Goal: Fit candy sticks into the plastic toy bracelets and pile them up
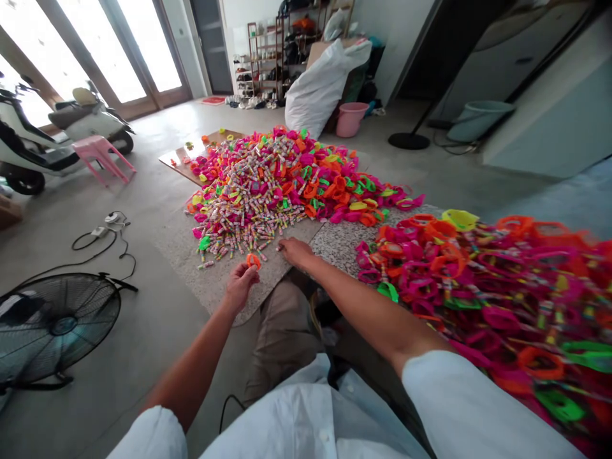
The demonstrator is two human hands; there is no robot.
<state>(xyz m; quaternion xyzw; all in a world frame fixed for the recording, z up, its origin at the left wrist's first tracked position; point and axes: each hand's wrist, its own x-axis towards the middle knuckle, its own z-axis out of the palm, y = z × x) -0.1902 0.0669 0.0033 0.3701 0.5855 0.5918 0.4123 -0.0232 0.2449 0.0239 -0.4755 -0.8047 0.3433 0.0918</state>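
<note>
My left hand (240, 285) pinches an orange plastic toy watch (254, 260) between thumb and fingers, just above the near edge of the stone-patterned board. My right hand (295, 252) reaches to the near edge of the large pile, its fingers drawn together beside small printed wrapped candy rolls (239, 220). Whether a roll is between those fingertips is too small to tell. Around and behind the rolls lie pink, orange, green and yellow plastic toy watches (329, 185). A second heap of the watches (459, 268) rises to my right, some with printed rolls among them.
A black floor fan (64, 325) stands at left, near a cable with a power strip (100, 231). Farther back are a pink stool (100, 150), scooters (90, 118), a white sack (318, 86), a pink bucket (351, 120) and shoe racks (265, 57).
</note>
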